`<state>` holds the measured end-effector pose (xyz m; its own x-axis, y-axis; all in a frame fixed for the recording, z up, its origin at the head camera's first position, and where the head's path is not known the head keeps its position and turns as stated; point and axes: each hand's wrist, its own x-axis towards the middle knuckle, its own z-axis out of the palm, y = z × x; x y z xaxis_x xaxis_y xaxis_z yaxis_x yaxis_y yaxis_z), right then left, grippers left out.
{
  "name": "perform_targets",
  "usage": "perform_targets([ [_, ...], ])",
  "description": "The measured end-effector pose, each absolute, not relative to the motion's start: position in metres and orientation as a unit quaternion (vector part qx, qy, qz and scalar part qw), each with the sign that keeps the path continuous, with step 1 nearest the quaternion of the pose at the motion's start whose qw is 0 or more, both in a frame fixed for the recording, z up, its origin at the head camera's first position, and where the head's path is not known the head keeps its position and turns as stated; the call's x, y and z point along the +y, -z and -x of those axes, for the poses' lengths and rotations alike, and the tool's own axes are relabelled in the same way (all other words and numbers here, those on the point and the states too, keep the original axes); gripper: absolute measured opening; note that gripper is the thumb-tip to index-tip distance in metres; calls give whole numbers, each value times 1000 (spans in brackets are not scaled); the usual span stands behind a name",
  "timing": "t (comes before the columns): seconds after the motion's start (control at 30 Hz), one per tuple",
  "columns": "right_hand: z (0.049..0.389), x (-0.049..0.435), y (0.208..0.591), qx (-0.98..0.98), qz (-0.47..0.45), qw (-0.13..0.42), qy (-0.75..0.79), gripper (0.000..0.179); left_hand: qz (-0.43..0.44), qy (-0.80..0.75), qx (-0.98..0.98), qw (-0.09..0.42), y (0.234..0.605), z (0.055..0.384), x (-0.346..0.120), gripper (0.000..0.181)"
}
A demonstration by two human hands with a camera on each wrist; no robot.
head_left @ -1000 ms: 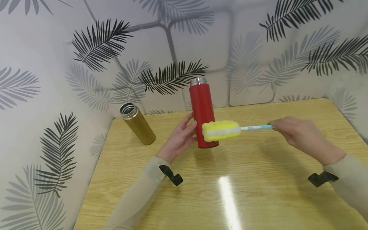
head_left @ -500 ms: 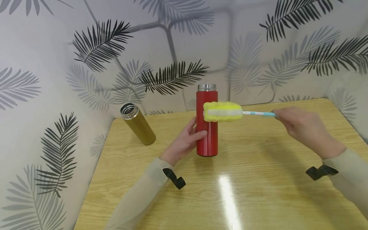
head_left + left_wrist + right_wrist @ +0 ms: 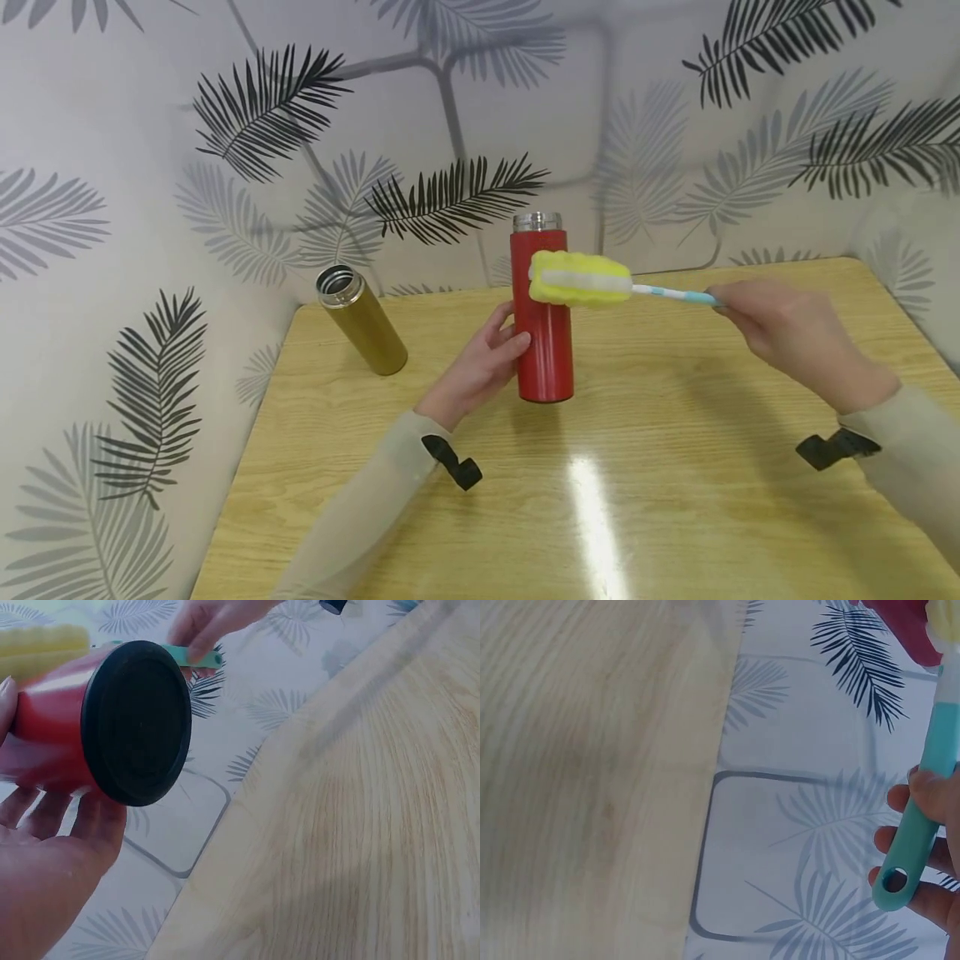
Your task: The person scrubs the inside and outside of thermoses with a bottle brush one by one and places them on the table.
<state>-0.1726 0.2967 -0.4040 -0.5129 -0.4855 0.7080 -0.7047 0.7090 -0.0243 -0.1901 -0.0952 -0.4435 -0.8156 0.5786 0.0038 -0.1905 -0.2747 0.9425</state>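
Note:
My left hand (image 3: 480, 367) grips a red thermos bottle (image 3: 545, 358) low on its body, holding it upright above the table. The bottle has a bare steel neck and no lid, and its black base (image 3: 139, 724) shows in the left wrist view. My right hand (image 3: 787, 333) holds a bottle brush by its turquoise handle (image 3: 930, 757), thumb laid along it. The yellow sponge head (image 3: 581, 279) of the brush points left and overlaps the upper front of the red bottle in the head view. Its sponge has a white strip along the middle.
A gold thermos bottle (image 3: 367, 329), also lidless, stands at the back left of the wooden table (image 3: 675, 500). A wall with a leaf pattern (image 3: 660, 150) rises right behind the table's back edge.
The red bottle has shifted slightly right and become more upright. The brush in my right hand has risen from the bottle's lower part to its upper part. The gold bottle stays put.

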Motion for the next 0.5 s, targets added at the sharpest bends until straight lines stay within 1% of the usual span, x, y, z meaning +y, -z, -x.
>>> perform_targets([
  [0.13,169,299,413,-854,-374,325,-156,58,-178,-790,538,236,443,193,-99,106],
  [0.27,165,302,423,-854,-395,305,-150,56,-187,-793,539,214,441,197,-100,103],
  [0.37,163,303,428,-852,-407,292,-150,55,-178,-803,532,198,439,198,-101,100],
  [0.5,161,305,430,-848,-420,287,-148,55,-166,-819,518,185,437,199,-102,91],
])
